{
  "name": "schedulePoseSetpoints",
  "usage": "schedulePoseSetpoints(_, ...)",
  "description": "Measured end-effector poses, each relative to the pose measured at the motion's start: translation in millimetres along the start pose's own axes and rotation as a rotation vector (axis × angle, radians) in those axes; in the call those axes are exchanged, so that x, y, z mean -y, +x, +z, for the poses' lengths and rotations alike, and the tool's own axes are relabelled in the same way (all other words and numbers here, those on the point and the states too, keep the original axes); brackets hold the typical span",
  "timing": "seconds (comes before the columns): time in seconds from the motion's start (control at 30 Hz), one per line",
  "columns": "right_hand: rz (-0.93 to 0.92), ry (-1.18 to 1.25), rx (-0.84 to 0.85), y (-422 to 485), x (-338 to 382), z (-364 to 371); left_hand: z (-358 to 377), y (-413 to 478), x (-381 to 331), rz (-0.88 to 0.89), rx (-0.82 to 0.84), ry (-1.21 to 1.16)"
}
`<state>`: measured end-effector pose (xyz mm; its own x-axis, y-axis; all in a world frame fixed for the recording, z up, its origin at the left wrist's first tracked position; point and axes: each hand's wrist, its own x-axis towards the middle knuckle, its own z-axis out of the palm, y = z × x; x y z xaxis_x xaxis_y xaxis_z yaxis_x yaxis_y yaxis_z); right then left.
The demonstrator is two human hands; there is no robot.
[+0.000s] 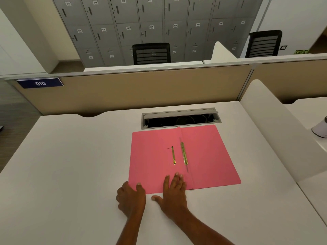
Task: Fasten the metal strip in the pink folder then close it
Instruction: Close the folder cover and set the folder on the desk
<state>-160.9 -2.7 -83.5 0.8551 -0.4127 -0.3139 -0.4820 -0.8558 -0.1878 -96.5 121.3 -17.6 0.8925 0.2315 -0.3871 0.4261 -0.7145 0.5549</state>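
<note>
The pink folder (208, 156) lies open and flat on the white desk (70, 165). A loose gold metal strip (173, 155) rests on the left flap. A longer gold fastener bar (184, 153) sits along the spine fold. My left hand (131, 197) is at the folder's near left corner, its thumb on top of the flap and fingers curled at the edge. My right hand (174, 193) lies flat, fingers spread, pressing the near edge of the left flap just short of the spine.
An open cable tray slot (180, 118) sits in the desk just beyond the folder. A white side partition (276, 131) bounds the desk on the right, with a white cup (320, 129) past it. A beige divider wall (141, 89) stands behind.
</note>
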Motion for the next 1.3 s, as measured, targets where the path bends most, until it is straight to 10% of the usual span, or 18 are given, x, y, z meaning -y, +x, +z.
schedulePoseSetpoints(0.57,0.001,0.006,-0.006,-2,1,-1,-3,18,-2,-0.155,0.181,-0.636)
schedulePoseSetpoints(1.03,-0.142,0.141,0.018,-10,-11,-38,-24,11,-12,0.065,0.188,-0.810)
schedulePoseSetpoints(1.3,-0.256,0.329,-0.448,-13,-4,-72,-35,-35,-56,0.308,0.277,-0.862)
